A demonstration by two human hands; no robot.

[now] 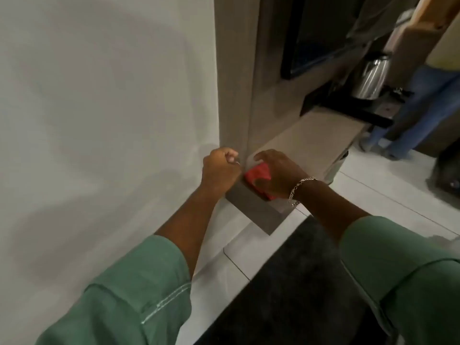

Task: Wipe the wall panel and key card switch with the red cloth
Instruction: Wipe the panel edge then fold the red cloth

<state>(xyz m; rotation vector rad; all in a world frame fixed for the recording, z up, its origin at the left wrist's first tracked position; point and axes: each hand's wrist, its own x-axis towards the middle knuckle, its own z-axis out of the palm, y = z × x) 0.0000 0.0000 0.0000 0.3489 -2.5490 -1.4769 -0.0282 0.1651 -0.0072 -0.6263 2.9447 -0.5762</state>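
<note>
Cloth, red (257,175), looks soft and light; right hand (277,174) presses it flat at the wall panel (234,95) edge, left hand (220,170) fisted.

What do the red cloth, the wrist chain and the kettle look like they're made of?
Red cloth: soft fabric, matte, crumpled under the right hand.
Wrist chain: metal links, silvery and glinting.
Kettle: probably polished steel, with bright mirror-like streaks.
</note>
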